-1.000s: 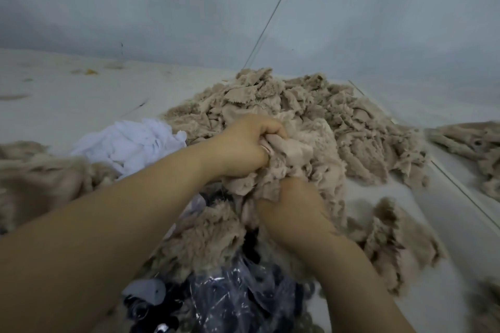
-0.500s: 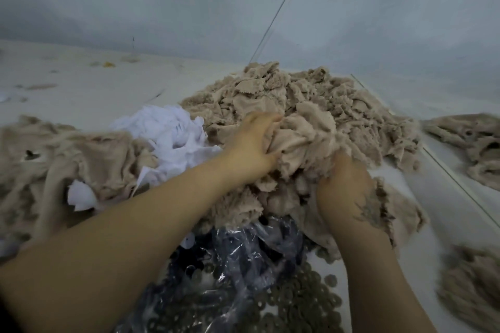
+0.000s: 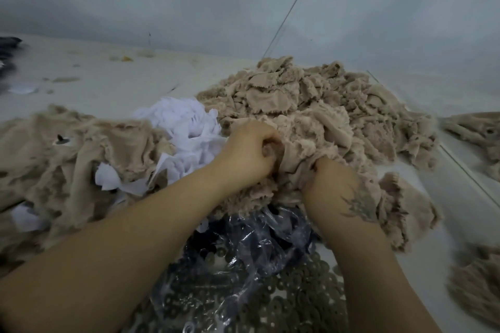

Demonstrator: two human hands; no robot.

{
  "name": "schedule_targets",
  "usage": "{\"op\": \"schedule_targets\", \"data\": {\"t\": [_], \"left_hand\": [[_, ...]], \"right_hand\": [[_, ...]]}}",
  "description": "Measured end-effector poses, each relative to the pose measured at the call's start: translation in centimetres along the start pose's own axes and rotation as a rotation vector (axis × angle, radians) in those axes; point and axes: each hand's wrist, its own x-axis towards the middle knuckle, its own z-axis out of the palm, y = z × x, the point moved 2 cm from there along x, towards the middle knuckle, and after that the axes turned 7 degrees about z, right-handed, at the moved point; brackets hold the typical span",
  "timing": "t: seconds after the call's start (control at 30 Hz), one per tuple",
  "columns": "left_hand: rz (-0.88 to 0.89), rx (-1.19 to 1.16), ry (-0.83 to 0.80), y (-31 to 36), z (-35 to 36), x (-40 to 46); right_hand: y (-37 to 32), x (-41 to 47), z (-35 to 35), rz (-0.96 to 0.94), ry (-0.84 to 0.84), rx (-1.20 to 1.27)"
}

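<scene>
Head view puts the fingers [image 3: 266, 140] of the left hand [image 3: 247, 154] curled tight round a clump at the near edge of the fabric scraps [image 3: 311, 105], knuckles up, cloth bulging out between them. The right hand [image 3: 334, 186] is pushed into the same clump just beside it. Its fingers are buried in the cloth, so whether they grip or lie flat cannot be told. The step looks like gathering a handful out of the beige heap. The next move probably calls for both hands to draw the clump toward the body together with a firm hold, since the pieces are loose, frayed and tangled, and some may drop. The left forearm comes in slantwise from the lower left, and the right rises from the bottom edge with the back of the hand, marked with a dark tattoo, facing the camera. The heap sits on the white table [image 3: 108, 84], touching the white scraps [image 3: 184, 124] at its left, with a plastic bag [image 3: 243, 257] under the wrists.
</scene>
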Motion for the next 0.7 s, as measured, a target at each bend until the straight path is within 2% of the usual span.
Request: {"op": "schedule_targets", "data": {"t": [0.07,0.13,0.23,0.3,0.37,0.43,0.47,0.6,0.7], "left_hand": [[0.067,0.024,-0.098,0.4,0.4,0.0],[0.020,0.044,-0.140,0.2,0.3,0.3],[-0.084,0.046,-0.019,-0.5,-1.1,0.0],[-0.109,0.051,-0.011,-1.1,-1.9,-1.5],[-0.148,0.150,-0.170,-1.7,-2.2,-3.5],[-0.196,0.246,-0.338,-2.4,-2.5,-5.6],[-0.207,0.262,-0.367,-2.8,-2.7,-6.2],[-0.182,0.184,-0.223,-3.3,-3.6,-7.2],[-0.256,0.067,-0.047,-3.0,-4.0,-6.9]], "right_hand": [[-0.3,-0.8,-1.6,-0.001,0.046,0.087],[-1.1,-2.1,-3.1,-0.083,0.163,0.197],[-2.3,-3.1,-2.7,-0.271,0.191,0.330],[-3.1,-2.6,-1.7,-0.313,0.119,0.438],[-2.9,-2.2,-0.3,-0.253,0.049,0.460],[-2.1,-2.3,0.8,-0.250,0.059,0.323],[-1.7,-2.3,0.9,-0.245,0.081,0.310],[-2.1,-2.3,0.6,-0.373,0.173,0.372],[-3.2,-3.0,1.1,-0.502,0.082,0.421]]}}
